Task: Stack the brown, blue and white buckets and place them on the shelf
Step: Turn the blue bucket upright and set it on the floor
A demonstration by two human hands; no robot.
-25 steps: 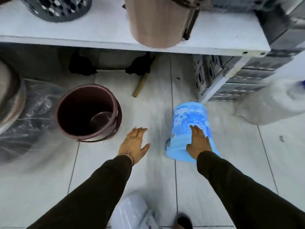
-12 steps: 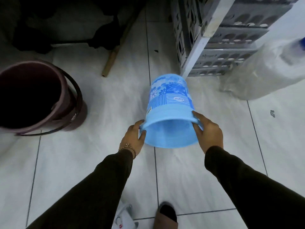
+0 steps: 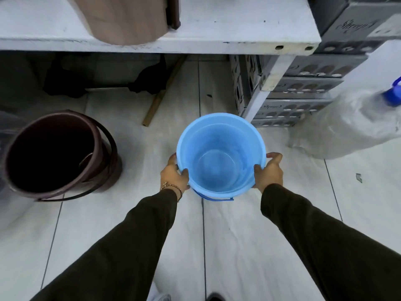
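I hold the blue bucket (image 3: 219,157) upright in front of me, its mouth facing up and its thin blue handle hanging at the near side. My left hand (image 3: 173,175) grips its left rim and my right hand (image 3: 269,171) grips its right rim. The brown bucket (image 3: 56,153) stands on the tiled floor to the left, open end up, its dark handle lying around it. The white shelf (image 3: 217,29) runs across the top of the view. A pale rounded object, possibly the white bucket (image 3: 159,297), shows only as a sliver at the bottom edge.
A tan wood-grain bin (image 3: 125,18) stands on the shelf at its front edge. Stacked grey boxes (image 3: 299,88) sit beside the white shelf leg at right. A plastic-wrapped bundle (image 3: 351,124) lies far right. A wooden stick (image 3: 161,94) and dark objects lie under the shelf.
The blue bucket lay on its side on the floor; both hands took it by the rim, lifted it and turned it mouth up. The view tilted back up to the shelf.
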